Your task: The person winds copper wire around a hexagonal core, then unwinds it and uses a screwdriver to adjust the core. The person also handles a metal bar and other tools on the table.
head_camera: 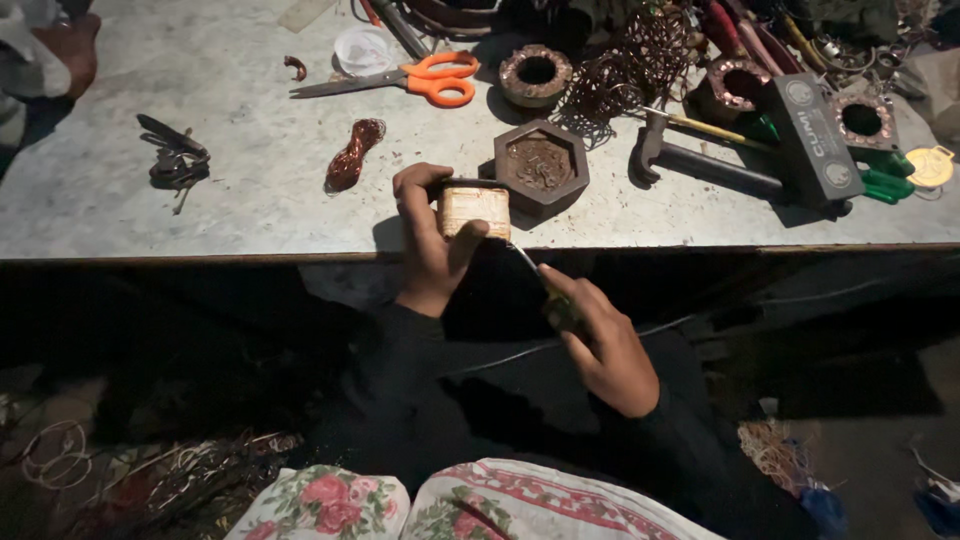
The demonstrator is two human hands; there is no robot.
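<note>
Your left hand (428, 240) grips a small tan tape-wrapped coil block (474, 208) at the grey table's (240, 190) edge; your right hand (600, 340) clamps a thin yellow-handled screwdriver (545, 288) against it.

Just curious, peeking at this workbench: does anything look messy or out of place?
Yes. A tangled heap of loose copper wire sprawls at the grey bench's far edge, beside orange-handled scissors. A small copper wire bundle lies alone. Nothing looks spilled.
</note>
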